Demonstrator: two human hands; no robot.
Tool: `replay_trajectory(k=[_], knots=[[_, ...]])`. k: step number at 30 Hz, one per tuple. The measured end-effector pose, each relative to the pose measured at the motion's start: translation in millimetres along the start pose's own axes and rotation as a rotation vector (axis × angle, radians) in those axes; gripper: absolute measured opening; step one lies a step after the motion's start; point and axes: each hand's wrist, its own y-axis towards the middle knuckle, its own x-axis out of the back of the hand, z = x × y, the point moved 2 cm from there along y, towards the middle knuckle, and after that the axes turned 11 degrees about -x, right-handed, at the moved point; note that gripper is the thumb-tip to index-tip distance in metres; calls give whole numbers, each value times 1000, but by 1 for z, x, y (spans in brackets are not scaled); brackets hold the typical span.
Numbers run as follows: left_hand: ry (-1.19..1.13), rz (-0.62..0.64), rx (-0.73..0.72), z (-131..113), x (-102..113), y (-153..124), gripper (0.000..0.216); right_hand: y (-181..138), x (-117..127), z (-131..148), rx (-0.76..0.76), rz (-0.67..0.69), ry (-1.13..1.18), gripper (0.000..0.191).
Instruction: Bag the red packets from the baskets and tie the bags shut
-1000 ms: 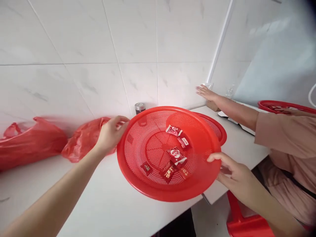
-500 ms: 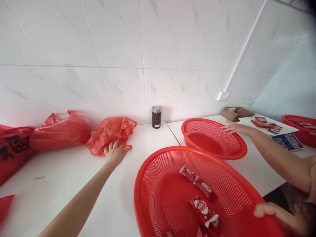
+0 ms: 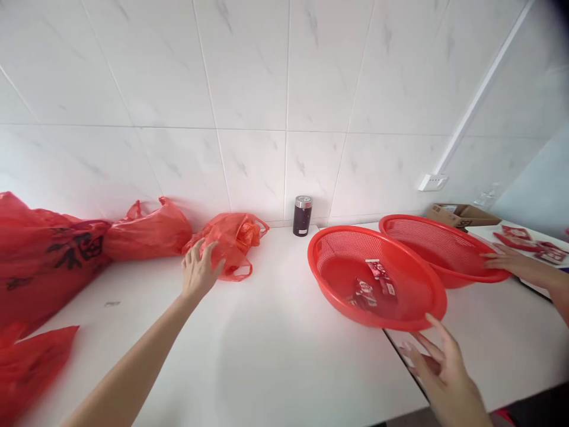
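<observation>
My left hand [image 3: 200, 270] reaches over the white table to a crumpled red plastic bag [image 3: 237, 240] by the wall. Its fingers are spread and slightly bent in front of the bag; whether they touch it I cannot tell. My right hand [image 3: 448, 367] is at the near rim of a red mesh basket [image 3: 331, 296], fingers apart, one fingertip at or close to the rim. Several red-wrapped snack packets [image 3: 365, 292] lie inside this basket. Its far right side overlaps a second red basket [image 3: 444, 237], on which another person's hand [image 3: 511, 261] rests.
More red plastic bags stand along the wall at left, one with black lettering [image 3: 75, 255]; a loose red bag [image 3: 35, 367] lies nearer. A dark tumbler [image 3: 302, 216] stands against the tiles. At the far right are a cardboard box [image 3: 462, 214] and red packets [image 3: 518, 237].
The basket with packets has moved away from me and now sits lower on the table beside the second basket. My right hand's fingers have spread. The view has swung left.
</observation>
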Motion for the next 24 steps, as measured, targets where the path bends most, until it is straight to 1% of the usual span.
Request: replay_trajectory(k=[1, 2, 3, 5, 6, 7, 9, 10, 12, 14, 16, 18, 20, 21, 23, 24], knots=[[-1, 2, 8, 7, 1, 7, 59, -9, -16, -2, -21, 61, 47, 85], [-2, 12, 16, 14, 1, 14, 63, -19, -33, -2, -31, 137, 75, 84], [-4, 30, 25, 21, 0, 21, 68, -31, -50, -1, -27, 214, 76, 78], [-14, 86, 45, 33, -3, 27, 69, -52, -81, 4, 19, 398, 2, 59], [-26, 122, 48, 38, -5, 28, 64, -59, -94, 9, 51, 485, -46, 50], [-42, 159, 46, 40, -7, 25, 54, -65, -106, 14, 86, 563, -87, 43], [-75, 215, 33, 40, -9, 15, 29, -66, -125, 28, 159, 672, -149, 33], [-90, 225, 29, 37, -8, 7, 20, -64, -133, 35, 195, 704, -168, 30], [-107, 206, 38, 28, -2, -13, 14, -56, -149, 51, 270, 737, -172, 26], [-115, 150, 66, 18, 10, -35, 14, -48, -165, 68, 340, 748, -144, 24], [-122, 80, 97, 7, 27, -55, 16, -41, -183, 84, 400, 729, -105, 23], [-167, -11, 111, -2, 45, -67, 25, -37, -205, 98, 455, 682, -53, 22], [-219, -82, 81, -12, 60, -70, 33, -36, -228, 107, 512, 617, -6, 24], [-228, -96, 52, -17, 65, -69, 36, -37, -240, 110, 532, 590, 5, 29], [-185, -55, -16, -28, 66, -63, 43, -41, -262, 110, 535, 580, 6, 48], [-150, -9, -49, -33, 63, -60, 48, -44, -272, 108, 519, 611, 4, 54]])
